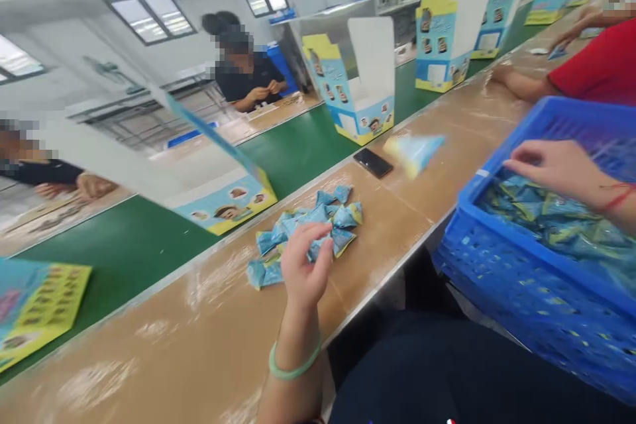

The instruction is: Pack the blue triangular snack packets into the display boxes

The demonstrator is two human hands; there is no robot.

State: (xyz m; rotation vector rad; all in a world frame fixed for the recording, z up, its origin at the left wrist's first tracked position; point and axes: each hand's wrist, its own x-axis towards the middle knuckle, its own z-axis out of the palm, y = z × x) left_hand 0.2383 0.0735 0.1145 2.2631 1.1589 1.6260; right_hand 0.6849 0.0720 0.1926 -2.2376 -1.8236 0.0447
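My left hand (307,268) is over a pile of small blue-and-yellow snack packets (298,222) on the brown-covered table. Its fingers and thumb curl around one blue packet at the pile's near side. My right hand (556,169) hovers above a blue plastic basket (470,212), fingers loosely bent and nothing visible in them. Many similar packets (546,205) fill the basket. A blurred blue-and-yellow packet (417,152) is between the right hand and the pile, apparently in motion above the table.
A black phone (372,163) lies by the table's far edge. Open printed cartons (358,116) stand along the green belt (293,146); another carton (223,202) is nearer. People sit across the belt, and a person in a red sleeve (596,59) works at the right.
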